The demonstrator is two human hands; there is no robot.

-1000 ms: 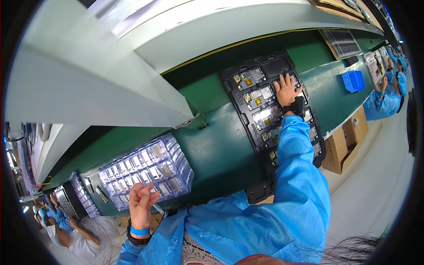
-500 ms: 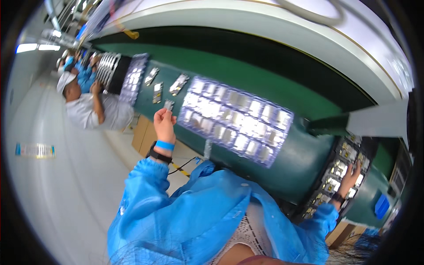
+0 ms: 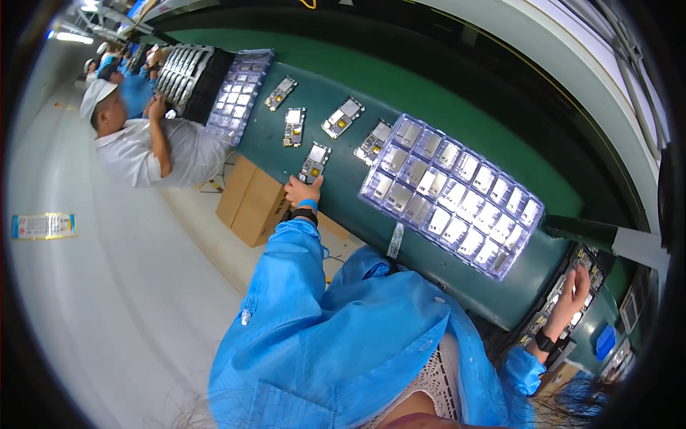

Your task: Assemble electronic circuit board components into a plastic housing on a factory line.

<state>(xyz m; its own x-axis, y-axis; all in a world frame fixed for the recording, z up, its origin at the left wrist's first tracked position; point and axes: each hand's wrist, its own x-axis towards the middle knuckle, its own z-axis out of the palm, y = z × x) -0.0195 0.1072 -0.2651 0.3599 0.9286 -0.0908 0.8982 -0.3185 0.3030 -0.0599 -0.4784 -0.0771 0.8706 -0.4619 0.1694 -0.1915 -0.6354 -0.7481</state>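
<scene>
My left hand (image 3: 305, 191) pinches the near end of a small circuit board (image 3: 314, 163) at the front edge of the green bench. The board's far end rests on or just above the surface; I cannot tell which. Further boards lie loose beyond it: one circuit board (image 3: 294, 127), another board (image 3: 343, 116) and a third board (image 3: 281, 93). One more board (image 3: 371, 141) lies against the left edge of a clear plastic tray (image 3: 379, 207) filled with silvery pieces. At far right, my right hand (image 3: 572, 297) is over a black tray (image 3: 539, 309) of boards, its fingers stretched and nothing visible in them.
A second clear tray (image 3: 239, 100) stands at the far left, beside stacked black trays (image 3: 187, 79). A person in white (image 3: 153, 154) works there. A cardboard box (image 3: 250, 200) stands below the bench. A grey metal bracket (image 3: 636, 247) overhangs near my right hand; a blue block (image 3: 606, 342) lies beyond.
My view has shifted, so the bench things sit farther right. The board in my left hand shows more fully. Another board has come into sight by the clear tray. My right-hand fingers are less spread.
</scene>
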